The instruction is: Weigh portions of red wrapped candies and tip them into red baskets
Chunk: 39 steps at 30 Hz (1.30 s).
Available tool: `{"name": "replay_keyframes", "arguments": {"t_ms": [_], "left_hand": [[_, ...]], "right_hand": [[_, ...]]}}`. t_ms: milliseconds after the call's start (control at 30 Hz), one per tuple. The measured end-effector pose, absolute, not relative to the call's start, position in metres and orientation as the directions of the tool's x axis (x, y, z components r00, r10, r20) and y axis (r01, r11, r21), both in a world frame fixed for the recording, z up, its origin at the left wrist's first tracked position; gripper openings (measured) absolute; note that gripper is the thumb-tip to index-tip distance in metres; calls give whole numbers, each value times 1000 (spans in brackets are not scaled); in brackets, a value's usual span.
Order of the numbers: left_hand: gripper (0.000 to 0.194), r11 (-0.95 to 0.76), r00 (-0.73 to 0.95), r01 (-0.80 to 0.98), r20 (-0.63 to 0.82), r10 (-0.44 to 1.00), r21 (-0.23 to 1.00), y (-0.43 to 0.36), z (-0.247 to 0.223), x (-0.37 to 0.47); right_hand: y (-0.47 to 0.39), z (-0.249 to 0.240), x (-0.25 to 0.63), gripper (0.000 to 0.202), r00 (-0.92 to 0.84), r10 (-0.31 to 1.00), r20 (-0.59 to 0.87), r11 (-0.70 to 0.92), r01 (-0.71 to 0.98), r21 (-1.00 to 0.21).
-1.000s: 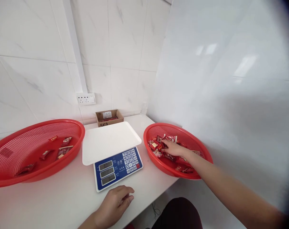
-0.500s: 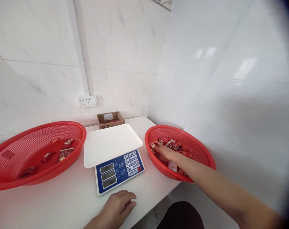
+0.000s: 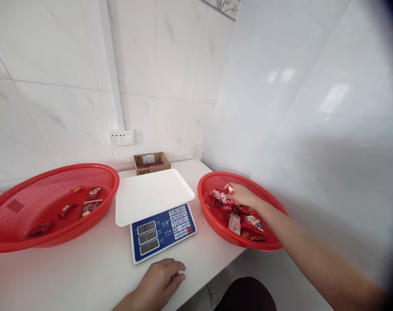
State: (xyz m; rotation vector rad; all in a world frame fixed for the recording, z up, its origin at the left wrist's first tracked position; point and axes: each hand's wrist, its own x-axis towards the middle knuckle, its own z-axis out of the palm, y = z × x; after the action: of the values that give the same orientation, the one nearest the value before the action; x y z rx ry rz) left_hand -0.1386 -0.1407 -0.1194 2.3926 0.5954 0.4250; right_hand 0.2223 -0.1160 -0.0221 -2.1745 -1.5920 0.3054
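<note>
My right hand (image 3: 240,195) is inside the right red basket (image 3: 212,222), its fingers closed around red-and-pink wrapped packets (image 3: 219,196). More wrapped packets (image 3: 253,222) lie below it in the basket. My left hand (image 3: 164,276) rests on the white table in front of the scale, thumb and fingers apart, with nothing in it. The scale (image 3: 167,231) has a blue panel with three displays and a keypad, and its white tray (image 3: 154,194) is bare. At the left, another red basket (image 3: 53,172) holds several small wrapped packets (image 3: 91,207).
A small cardboard box (image 3: 152,163) with red items inside stands behind the scale. A clear plastic object (image 3: 198,152) is at the table's back corner. The tiled wall carries a socket (image 3: 122,137). The table (image 3: 196,268) ends at a front edge above my dark-clothed knee.
My right hand has moved right and up a little within the right basket, and packets now show in its fingers. My left hand has stayed in place. The view has shifted slightly.
</note>
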Motion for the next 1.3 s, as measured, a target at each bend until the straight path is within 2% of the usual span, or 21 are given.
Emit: {"name": "replay_keyframes", "arguments": {"t_ms": [133,200,267,367,433,633,767,867,1033,1200,1300], "left_hand": [[19,-707,846,308,156,509,636,-142,-120,-140],[20,-706,845,309,156,511,637,-142,-119,-140],[20,-704,845,311,153,512,638,-142,-118,-140],[21,-701,849,300,153,505,647,-143,-116,-140],[21,-706,850,296,160,502,643,-144,-116,-140],[20,-744,851,318,169,497,588,-145,-113,-141],[20,-768,852,323,184,491,553,-145,-113,-142],[20,-779,850,332,190,492,532,-144,-115,-143],[20,-788,856,319,196,478,527,-143,-121,-142],[21,-792,861,312,196,469,525,-144,-123,-142],[21,-794,861,313,196,468,521,-145,-123,-143]], "right_hand": [[-109,-15,227,14,431,882,190,-316,840,-442],[-105,-9,225,17,488,842,231,-321,797,-513],[-102,-1,217,20,536,811,236,-286,715,-638],[-95,10,193,25,523,832,186,-163,551,-819],[-87,14,171,28,461,874,155,-92,469,-879],[-49,1,96,30,270,962,52,-32,298,-954],[-28,-18,59,31,188,980,-63,-103,213,-972],[-20,-27,47,29,200,971,-130,-168,190,-967],[-18,-31,49,27,258,960,-109,-174,244,-954],[-23,-25,55,22,202,974,-103,-194,508,-839],[-24,-19,59,19,229,973,-16,-165,650,-742]]}}
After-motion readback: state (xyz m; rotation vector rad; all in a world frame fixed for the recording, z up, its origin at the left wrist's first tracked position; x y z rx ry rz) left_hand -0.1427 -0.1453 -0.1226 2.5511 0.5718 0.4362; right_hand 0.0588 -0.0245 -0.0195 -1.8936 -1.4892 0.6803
